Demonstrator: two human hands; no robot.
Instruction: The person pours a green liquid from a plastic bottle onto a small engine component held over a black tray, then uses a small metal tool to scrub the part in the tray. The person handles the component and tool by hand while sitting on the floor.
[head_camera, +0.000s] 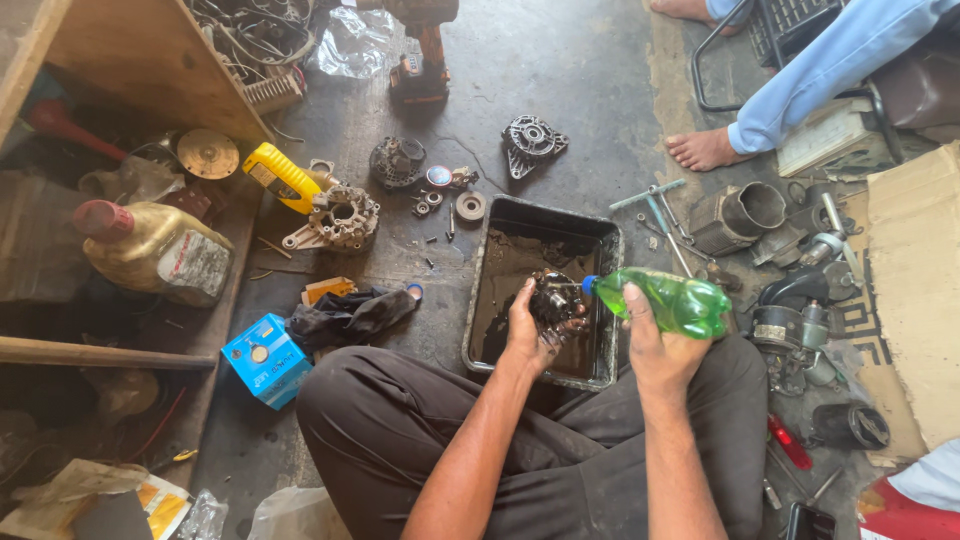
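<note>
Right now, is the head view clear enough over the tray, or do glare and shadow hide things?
Head view: sharp and evenly lit over the black tray; left hand with the greasy part and right hand with the green bottle read clearly; shelf shadowed.

Concrete floor w/ black tray, blue box, alternator housings, misc tools.

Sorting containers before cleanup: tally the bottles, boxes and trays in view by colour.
Green plastic bottle, held in the right hand: 1
Gold jug with red cap: 1
Blue box: 1
Black tray, under the left hand: 1
Total: 4
</note>
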